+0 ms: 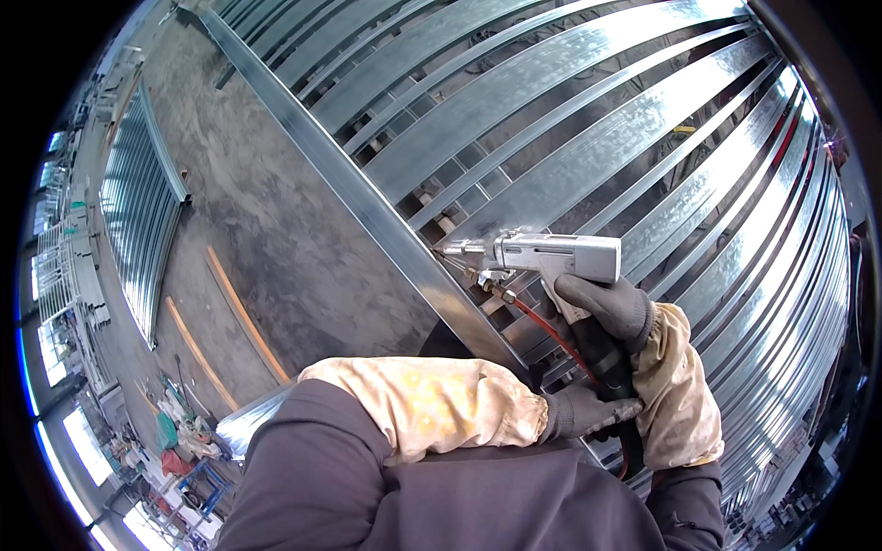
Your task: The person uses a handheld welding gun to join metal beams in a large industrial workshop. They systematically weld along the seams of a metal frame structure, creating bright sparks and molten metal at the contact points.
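My right hand (608, 308), in a grey glove with a tan cuff, is wrapped round the grip of a silver handheld laser welding gun (560, 254). The gun's nozzle points left, its tip at or very near the joint between a slat (588, 151) and the long galvanized edge rail (344, 193); contact cannot be made out. Lower down, my left hand (588, 411), gloved too, is closed round the black sheathed cable (604, 363) below the grip. A thin red hose (551, 331) runs from brass fittings near the nozzle down beside the cable.
Metal slats in rows fill the right and top, with gaps between them. On the concrete floor (276, 220) to the left lie a finished-looking slatted panel (142, 216) and two orange-brown strips (243, 312). A blue cart (197, 491) with cloths stands at lower left.
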Tool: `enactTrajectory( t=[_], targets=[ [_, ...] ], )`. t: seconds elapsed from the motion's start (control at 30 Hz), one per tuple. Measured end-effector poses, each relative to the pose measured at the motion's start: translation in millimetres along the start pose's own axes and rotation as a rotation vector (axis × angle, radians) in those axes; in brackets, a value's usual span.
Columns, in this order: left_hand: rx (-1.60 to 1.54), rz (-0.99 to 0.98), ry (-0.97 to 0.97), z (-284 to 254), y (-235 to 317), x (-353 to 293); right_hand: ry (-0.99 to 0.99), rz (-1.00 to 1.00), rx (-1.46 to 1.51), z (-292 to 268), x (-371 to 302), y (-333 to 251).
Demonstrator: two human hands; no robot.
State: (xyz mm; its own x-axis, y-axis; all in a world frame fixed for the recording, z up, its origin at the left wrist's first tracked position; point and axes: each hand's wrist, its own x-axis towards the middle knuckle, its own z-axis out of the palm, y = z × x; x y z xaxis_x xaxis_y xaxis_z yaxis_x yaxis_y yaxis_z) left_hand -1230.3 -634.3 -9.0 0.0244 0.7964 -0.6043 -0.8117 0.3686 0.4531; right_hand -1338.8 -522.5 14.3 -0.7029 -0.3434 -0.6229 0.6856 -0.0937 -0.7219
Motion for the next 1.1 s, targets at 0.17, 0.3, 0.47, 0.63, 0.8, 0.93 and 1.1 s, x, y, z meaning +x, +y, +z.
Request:
enactTrajectory(
  t=[0.17, 0.3, 0.47, 0.63, 0.8, 0.93, 1.1],
  targets=[
    [0.065, 0.031, -0.019, -1.5, -15.8, 13.9, -0.015, -0.064, -0.066, -0.1, 1.5, -0.7],
    [0.039, 0.0, -0.039, -2.3, -15.6, 14.3, 0.003, -0.051, -0.051, 0.5, 0.9, -0.1],
    [0.03, -0.012, -0.052, -0.2, -8.7, 7.6, 0.021, -0.064, -0.067, -0.7, -1.1, 2.6],
    [0.056, -0.017, -0.05, 1.4, 2.0, -0.7, 0.017, -0.097, -0.062, 1.6, -2.5, 1.8],
    [0.031, 0.022, -0.069, 4.6, 8.7, -6.0, 0.025, -0.044, -0.1, -1.6, -6.1, 2.7],
    [0.039, 0.057, -0.071, 6.3, 1.1, -1.5, -0.021, -0.1, -0.07, 2.4, -9.0, -3.1],
    [0.056, 0.027, -0.076, 7.3, 2.6, -2.6, -0.05, -0.056, -0.039, 2.7, -12.0, -4.9]
  ],
)
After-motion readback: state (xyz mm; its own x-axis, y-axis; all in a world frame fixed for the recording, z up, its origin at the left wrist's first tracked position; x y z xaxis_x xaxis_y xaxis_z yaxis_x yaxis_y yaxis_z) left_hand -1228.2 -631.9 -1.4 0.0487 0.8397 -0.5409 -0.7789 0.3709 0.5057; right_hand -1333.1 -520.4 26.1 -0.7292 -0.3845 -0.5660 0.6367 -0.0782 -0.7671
